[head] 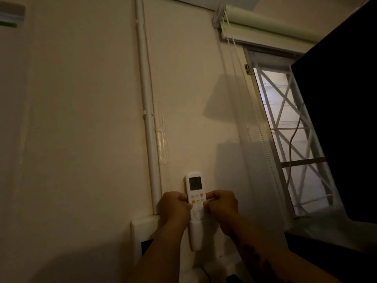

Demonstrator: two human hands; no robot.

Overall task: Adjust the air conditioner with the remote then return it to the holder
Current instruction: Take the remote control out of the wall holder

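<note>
A white remote [194, 185] with a small grey screen and coloured buttons stands upright against the cream wall, low in the middle of the head view. Its lower end sits inside a white wall holder [195, 235]. My left hand [175, 207] grips the remote's left edge, with fingers curled onto its face. My right hand [221, 205] grips the right edge at the same height. Both hands cover the remote's middle. At the far upper left, the pale corner of the air conditioner [11, 19] shows a green stripe.
A white pipe cover [148, 111] runs down the wall left of the remote, ending at a white box frame [142, 225]. A barred window [285, 139] with a rolled blind [255, 19] and hanging cords is on the right. A large dark panel [342, 119] fills the far right.
</note>
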